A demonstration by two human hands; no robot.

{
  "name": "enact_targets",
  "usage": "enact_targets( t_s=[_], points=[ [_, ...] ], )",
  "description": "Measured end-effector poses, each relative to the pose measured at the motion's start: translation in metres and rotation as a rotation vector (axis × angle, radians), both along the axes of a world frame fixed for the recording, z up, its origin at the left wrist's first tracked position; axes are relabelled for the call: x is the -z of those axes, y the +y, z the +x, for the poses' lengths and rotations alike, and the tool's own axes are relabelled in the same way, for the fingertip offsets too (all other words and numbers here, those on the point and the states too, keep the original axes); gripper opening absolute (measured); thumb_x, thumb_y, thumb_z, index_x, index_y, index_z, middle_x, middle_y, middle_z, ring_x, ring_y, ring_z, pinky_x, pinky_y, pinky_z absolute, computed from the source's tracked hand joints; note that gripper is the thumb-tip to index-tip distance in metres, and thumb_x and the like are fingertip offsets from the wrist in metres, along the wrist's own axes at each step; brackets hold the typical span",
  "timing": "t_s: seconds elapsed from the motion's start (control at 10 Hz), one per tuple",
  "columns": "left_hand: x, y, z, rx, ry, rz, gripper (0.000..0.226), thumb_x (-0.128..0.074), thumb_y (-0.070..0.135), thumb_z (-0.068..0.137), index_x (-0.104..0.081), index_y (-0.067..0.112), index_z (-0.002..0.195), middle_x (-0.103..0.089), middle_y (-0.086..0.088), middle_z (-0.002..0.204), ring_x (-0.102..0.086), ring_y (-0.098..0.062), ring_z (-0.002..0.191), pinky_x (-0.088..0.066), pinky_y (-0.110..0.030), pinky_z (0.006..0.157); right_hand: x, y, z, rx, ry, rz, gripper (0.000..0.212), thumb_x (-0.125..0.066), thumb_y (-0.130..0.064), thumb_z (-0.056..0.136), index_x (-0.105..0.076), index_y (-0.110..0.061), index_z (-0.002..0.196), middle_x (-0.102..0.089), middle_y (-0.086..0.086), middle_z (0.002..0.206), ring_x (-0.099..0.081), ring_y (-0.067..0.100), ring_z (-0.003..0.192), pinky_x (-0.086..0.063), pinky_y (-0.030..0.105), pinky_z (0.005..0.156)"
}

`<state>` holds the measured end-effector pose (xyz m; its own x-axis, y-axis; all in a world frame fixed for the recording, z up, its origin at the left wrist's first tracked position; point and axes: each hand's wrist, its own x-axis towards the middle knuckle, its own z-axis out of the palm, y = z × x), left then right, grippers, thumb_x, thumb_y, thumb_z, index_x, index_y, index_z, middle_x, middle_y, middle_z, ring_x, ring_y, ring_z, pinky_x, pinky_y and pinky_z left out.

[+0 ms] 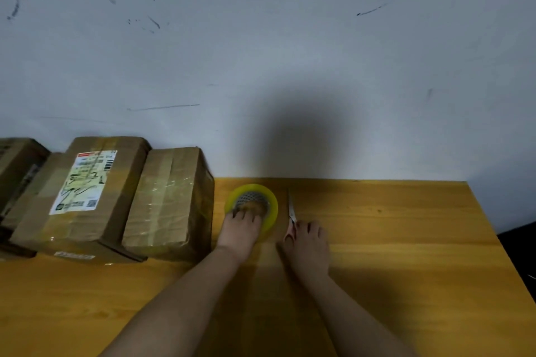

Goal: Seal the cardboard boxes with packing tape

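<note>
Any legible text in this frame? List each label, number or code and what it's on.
Nothing can be quoted; every print is too blurred.
Shipping label on the tall cardboard box: red header, barcode, QR code, handwriting, all unreadable.
White strip on that box's front edge: unreadable.
Taped box, tape roll, scissors: no text visible.

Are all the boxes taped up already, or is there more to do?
The two nearest boxes, the labelled box and the plain box, already show shiny tape on top. The left hand rests on the yellow tape roll, fingers in its core, and the right hand is at the scissors on the table. The boxes at the far left are too cut off to judge.
</note>
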<state>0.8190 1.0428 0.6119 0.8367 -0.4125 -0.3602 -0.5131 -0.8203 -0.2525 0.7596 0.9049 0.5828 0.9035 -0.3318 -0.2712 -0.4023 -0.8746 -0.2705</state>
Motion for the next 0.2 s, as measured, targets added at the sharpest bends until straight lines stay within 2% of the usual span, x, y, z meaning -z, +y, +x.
enact_targets(
  t_s=[0.2],
  points=[
    [-0.0116, 0.0052, -0.0127, 0.029, -0.003, -0.089, 0.053, -0.046, 0.035, 0.096, -0.03, 0.014, 0.143, -0.041, -0.01, 0.142, -0.039, -0.027, 0.131, -0.027, -0.041, 0.108, -0.0081, 0.0004, 0.0026, -0.01, 0.061, 0.037, 0.051, -0.04, -0.04, 0.097, -0.036, -0.013, 0.139, -0.039, 0.011, 0.138, -0.037, 0.027, 0.128, -0.038, 0.037, 0.101]
  ],
)
